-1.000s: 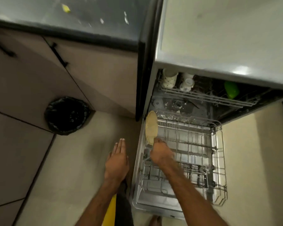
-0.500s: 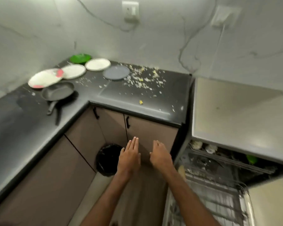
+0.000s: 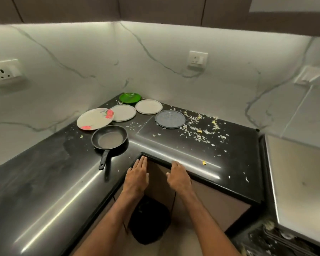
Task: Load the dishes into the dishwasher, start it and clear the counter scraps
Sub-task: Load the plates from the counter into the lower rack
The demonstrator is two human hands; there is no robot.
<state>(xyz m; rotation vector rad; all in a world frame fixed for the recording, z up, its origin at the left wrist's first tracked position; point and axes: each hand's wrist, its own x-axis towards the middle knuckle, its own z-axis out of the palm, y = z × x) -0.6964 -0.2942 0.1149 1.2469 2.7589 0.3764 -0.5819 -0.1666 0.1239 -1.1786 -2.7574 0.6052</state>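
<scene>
Head cam, looking down into the corner of an L-shaped black counter (image 3: 44, 191).

Both hands are out in front at the counter's inner corner. The left hand (image 3: 137, 176) is palm down with the fingers straight and pressed together, holding nothing, its tips right at the counter edge. The right hand (image 3: 178, 177) is beside it at 3 o'clock, fingers loosely bent, also holding nothing, with the knuckles over the edge. Can't tell if either one actually touches the counter.

The dishes are all on the counter:
- The black frying pan (image 3: 109, 139) is at 11 o'clock from the left hand, handle pointing to 6 o'clock.
- The floral plate (image 3: 94, 119) is just past the pan at 11 o'clock.
- Two white plates (image 3: 123, 113) (image 3: 148, 106) sit side by side behind that.
- The green plate (image 3: 130, 97) is tucked into the back corner at 12 o'clock.
- The grey-blue plate (image 3: 170, 119) is at 12 o'clock from the right hand.

The food scraps (image 3: 198, 130) are scattered from that grey-blue plate out to 3 o'clock. One yellow bit (image 3: 204, 163) lies near the front edge, at 2 o'clock from the right hand.

The dishwasher (image 3: 299, 182) is at 4 o'clock in the frame, and its rack (image 3: 277, 241) shows at the bottom right. A black bin (image 3: 150, 222) sits on the floor between the forearms, at 6 o'clock.
</scene>
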